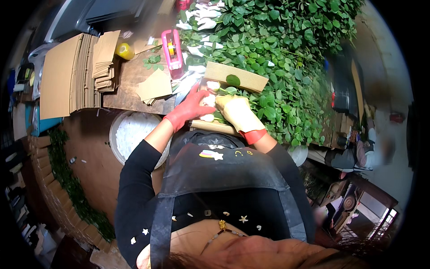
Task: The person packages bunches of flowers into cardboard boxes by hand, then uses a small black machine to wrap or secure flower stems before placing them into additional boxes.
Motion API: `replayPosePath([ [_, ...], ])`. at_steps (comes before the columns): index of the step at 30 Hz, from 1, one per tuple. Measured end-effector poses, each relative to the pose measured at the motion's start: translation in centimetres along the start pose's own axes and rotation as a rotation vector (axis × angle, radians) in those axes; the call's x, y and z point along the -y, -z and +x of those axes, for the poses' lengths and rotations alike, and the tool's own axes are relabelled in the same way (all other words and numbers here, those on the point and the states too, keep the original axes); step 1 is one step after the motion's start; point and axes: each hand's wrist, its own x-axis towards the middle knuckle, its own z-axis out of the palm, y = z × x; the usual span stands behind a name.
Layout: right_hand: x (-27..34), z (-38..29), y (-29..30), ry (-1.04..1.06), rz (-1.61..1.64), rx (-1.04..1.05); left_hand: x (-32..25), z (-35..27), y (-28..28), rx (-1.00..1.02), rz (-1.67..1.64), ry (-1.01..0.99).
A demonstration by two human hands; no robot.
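Note:
My left hand [191,106], in a red rubber glove, rests with spread fingers against pale rose heads [209,100] at the table's near edge. My right hand [235,111] wears a cream glove over a red one; its fingertips touch the stems just behind the same blooms. The roses lie between a sheet of corrugated cardboard [248,78], with a leaf on it, and a folded cardboard piece [215,127] close to my apron. Whether either hand grips a stem is hidden. A pink tape dispenser [173,55] stands beyond my left hand.
Leafy rose stems [285,77] are heaped across the right side, beside white-wrapped heads [205,20]. Stacked cardboard sheets [75,72] and small card pieces [156,85] are at the left. A white tub [134,134] of white pieces stands below the table edge. Another person [364,151] is far right.

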Motion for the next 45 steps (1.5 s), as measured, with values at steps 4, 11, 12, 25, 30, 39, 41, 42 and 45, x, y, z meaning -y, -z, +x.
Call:
replayPosePath([
  [4, 1.0, -0.7, 0.5, -0.168, 0.066, -0.115, -0.1, 0.1, -0.6, -0.170, 0.029, -0.096],
  [11, -0.4, 0.5, -2.2, -0.234, 0.120, -0.228, 1.0, 0.7, -1.4, -0.271, 0.176, -0.147],
  [12, -0.6, 0.3, -2.1, -0.210, 0.161, -0.238, -1.1, -0.3, -1.4, -0.223, 0.047, -0.023],
  [25, -0.3, -1.1, 0.3, -0.096, 0.404, -0.351, -2.8, 0.8, -2.0, -0.230, -0.108, 0.102],
  [30, -0.4, -1.2, 0.0, -0.449, 1.221, -0.274, -3.4, 0.5, -2.3, -0.246, -0.065, 0.097],
  [39, -1.3, 0.1, -2.8, -0.115, 0.572, -0.325, -2.9, 0.7, -2.4, -0.253, -0.080, 0.080],
  [41, -0.3, 0.6, -2.0, -0.107, 0.382, -0.253, -2.8, 0.6, -2.2, -0.251, -0.087, 0.087],
  [42, 0.5, 1.0, -2.1, -0.143, 0.088, -0.223, -3.5, 0.4, -2.2, -0.242, -0.078, 0.119],
  [45, 0.9, 1.6, -1.2, -0.165, -0.042, -0.079, -3.5, 0.6, -2.4, -0.247, -0.043, 0.121],
])
